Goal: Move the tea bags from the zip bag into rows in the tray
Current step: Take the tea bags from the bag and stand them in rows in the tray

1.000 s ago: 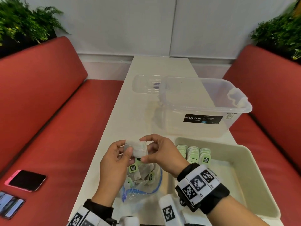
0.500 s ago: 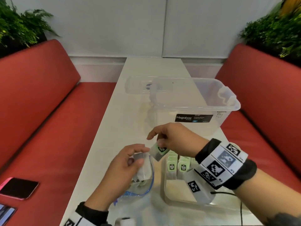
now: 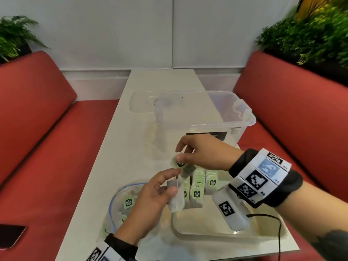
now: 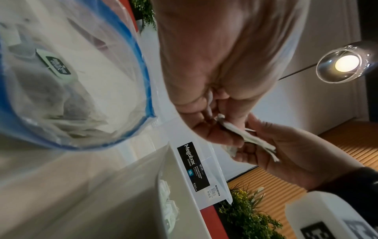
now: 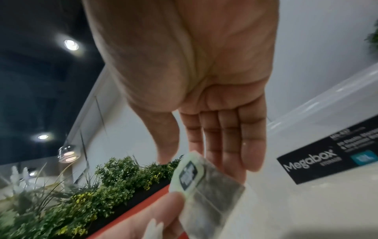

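Left hand (image 3: 154,194) has lifted a tea bag (image 3: 176,196) from the zip bag (image 3: 120,204).

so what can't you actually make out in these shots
- How many tea bags remain in the zip bag: head view, left hand covers them; left wrist view blurred.
- Tray row count: head view, right hand and wrist gear hide the far rows.
- Tag print on the held tea bag: right wrist view, blurred.
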`<state>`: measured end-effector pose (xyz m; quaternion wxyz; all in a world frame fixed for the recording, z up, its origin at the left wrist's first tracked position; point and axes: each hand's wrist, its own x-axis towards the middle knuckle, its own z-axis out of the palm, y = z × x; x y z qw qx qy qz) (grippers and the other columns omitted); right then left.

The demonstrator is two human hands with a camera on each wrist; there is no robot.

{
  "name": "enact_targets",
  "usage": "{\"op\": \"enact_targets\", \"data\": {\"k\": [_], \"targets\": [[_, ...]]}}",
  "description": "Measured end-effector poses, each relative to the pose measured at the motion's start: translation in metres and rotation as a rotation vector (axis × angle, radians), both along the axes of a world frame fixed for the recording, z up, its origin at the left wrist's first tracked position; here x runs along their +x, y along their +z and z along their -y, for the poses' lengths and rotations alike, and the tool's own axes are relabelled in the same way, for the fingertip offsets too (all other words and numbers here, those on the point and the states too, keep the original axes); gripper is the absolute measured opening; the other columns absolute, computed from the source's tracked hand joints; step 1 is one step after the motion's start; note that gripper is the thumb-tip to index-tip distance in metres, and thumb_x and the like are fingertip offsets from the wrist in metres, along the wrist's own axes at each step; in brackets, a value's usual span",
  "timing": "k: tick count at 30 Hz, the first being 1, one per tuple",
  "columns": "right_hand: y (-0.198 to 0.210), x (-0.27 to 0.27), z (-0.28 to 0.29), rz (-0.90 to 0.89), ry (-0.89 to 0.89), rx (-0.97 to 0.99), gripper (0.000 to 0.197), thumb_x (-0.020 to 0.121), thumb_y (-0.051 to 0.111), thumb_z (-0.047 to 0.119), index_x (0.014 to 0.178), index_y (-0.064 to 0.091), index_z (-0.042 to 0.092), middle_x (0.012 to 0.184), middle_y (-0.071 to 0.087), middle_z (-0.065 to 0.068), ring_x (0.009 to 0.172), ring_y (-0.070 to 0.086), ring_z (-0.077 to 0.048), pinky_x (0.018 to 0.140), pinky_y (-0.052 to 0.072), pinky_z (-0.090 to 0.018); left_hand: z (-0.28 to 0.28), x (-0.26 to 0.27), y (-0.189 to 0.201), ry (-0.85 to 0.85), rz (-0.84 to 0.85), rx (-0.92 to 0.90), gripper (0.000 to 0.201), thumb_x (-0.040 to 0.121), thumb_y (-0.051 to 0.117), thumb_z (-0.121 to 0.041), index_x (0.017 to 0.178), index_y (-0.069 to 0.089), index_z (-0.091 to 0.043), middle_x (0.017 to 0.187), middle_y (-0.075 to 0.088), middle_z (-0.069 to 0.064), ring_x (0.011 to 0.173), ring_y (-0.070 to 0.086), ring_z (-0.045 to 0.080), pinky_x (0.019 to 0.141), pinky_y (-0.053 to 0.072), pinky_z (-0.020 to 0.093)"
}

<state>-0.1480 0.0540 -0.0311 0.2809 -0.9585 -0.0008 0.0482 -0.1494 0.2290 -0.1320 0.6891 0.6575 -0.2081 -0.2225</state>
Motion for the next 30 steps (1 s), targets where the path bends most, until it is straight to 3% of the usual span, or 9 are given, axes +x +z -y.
{"op": "enact_targets", "data": {"k": [4, 7, 10, 12, 15, 19, 23, 26, 30], "targets": [[-0.007, -0.003, 0.010, 0.020, -0.028, 0.016, 0.003, 0.083, 0.068, 0.024, 0.084, 0.065, 0.024, 0.063, 0.059, 0.012, 0.060, 0.056, -0.003, 0.061, 0.043, -0.018, 0.008, 0.000, 0.002, 0.002, 0.022, -0.021, 0.031, 0.082, 0.063, -0.011, 0.111, 0.063, -0.022, 0.119, 0.061, -0.013, 0.083, 0.062, -0.003, 0.072, 0.048, 0.013], [-0.007, -0.005, 0.014, 0.021, -0.016, 0.046, 0.006, 0.085, 0.066, 0.024, 0.080, 0.065, 0.027, 0.061, 0.060, 0.012, 0.056, 0.055, -0.001, 0.062, 0.045, -0.019, 0.014, -0.001, 0.006, -0.003, 0.045, -0.037, 0.032, 0.082, 0.062, -0.010, 0.111, 0.061, -0.022, 0.118, 0.059, -0.025, 0.083, 0.060, -0.007, 0.072, 0.047, 0.012], [-0.008, -0.008, 0.019, 0.027, -0.034, 0.069, 0.006, 0.086, 0.064, 0.033, 0.088, 0.066, 0.028, 0.073, 0.066, 0.011, 0.063, 0.058, 0.001, 0.064, 0.043, -0.017, 0.019, 0.000, 0.008, -0.015, 0.074, -0.028, 0.040, 0.076, 0.059, -0.017, 0.116, 0.058, -0.024, 0.115, 0.059, -0.031, 0.092, 0.060, -0.005, 0.077, 0.047, 0.012], [-0.011, -0.009, 0.024, 0.029, -0.052, 0.089, 0.012, 0.085, 0.065, 0.032, 0.097, 0.064, 0.028, 0.080, 0.066, 0.011, 0.068, 0.059, 0.000, 0.068, 0.045, -0.019, 0.021, -0.001, 0.010, -0.025, 0.098, -0.007, 0.035, 0.084, 0.060, -0.011, 0.117, 0.058, -0.022, 0.114, 0.058, -0.032, 0.093, 0.059, -0.007, 0.077, 0.046, 0.010], [-0.014, -0.011, 0.029, 0.038, -0.077, 0.122, 0.005, 0.085, 0.066, 0.031, 0.090, 0.064, 0.028, 0.068, 0.066, 0.006, 0.060, 0.063, -0.006, 0.069, 0.051, -0.025, 0.024, -0.002, 0.014, -0.031, 0.106, 0.005, 0.036, 0.088, 0.055, 0.003, 0.116, 0.060, -0.021, 0.115, 0.059, -0.024, 0.091, 0.060, -0.008, 0.073, 0.045, 0.009], [-0.018, -0.014, 0.036, 0.014, -0.070, 0.213, 0.011, 0.084, 0.068, 0.028, 0.094, 0.063, 0.026, 0.073, 0.068, 0.006, 0.063, 0.063, -0.005, 0.068, 0.052, -0.027, 0.028, -0.003, 0.015, -0.025, 0.105, -0.016, 0.034, 0.088, 0.058, 0.000, 0.115, 0.061, -0.021, 0.121, 0.056, -0.018, 0.085, 0.060, -0.006, 0.072, 0.046, 0.010], [-0.022, -0.020, 0.040, 0.007, -0.056, 0.186, 0.012, 0.081, 0.071, 0.024, 0.091, 0.064, 0.025, 0.067, 0.069, 0.004, 0.056, 0.062, -0.004, 0.070, 0.054, -0.032, 0.032, -0.002, 0.012, -0.059, 0.136, 0.022, 0.040, 0.088, 0.054, 0.007, 0.113, 0.062, -0.023, 0.123, 0.057, -0.011, 0.095, 0.060, -0.003, 0.077, 0.046, 0.012], [-0.022, -0.022, 0.045, 0.053, -0.007, 0.074, 0.006, 0.080, 0.072, 0.027, 0.085, 0.068, 0.026, 0.075, 0.068, 0.006, 0.066, 0.060, -0.004, 0.069, 0.050, -0.025, 0.033, -0.001, 0.008, -0.127, 0.204, 0.118, 0.038, 0.088, 0.057, 0.000, 0.112, 0.062, -0.029, 0.122, 0.057, -0.012, 0.107, 0.056, -0.002, 0.082, 0.044, 0.011], [-0.022, -0.024, 0.048, 0.022, 0.084, -0.084, 0.004, 0.079, 0.072, 0.019, 0.083, 0.070, 0.021, 0.063, 0.057, 0.015, 0.058, 0.050, 0.001, 0.058, 0.036, -0.010, 0.038, -0.002, 0.002, -0.162, 0.241, 0.219, 0.043, 0.088, 0.055, 0.004, 0.109, 0.062, -0.032, 0.124, 0.053, -0.017, 0.109, 0.051, -0.011, 0.083, 0.039, 0.004]]}}
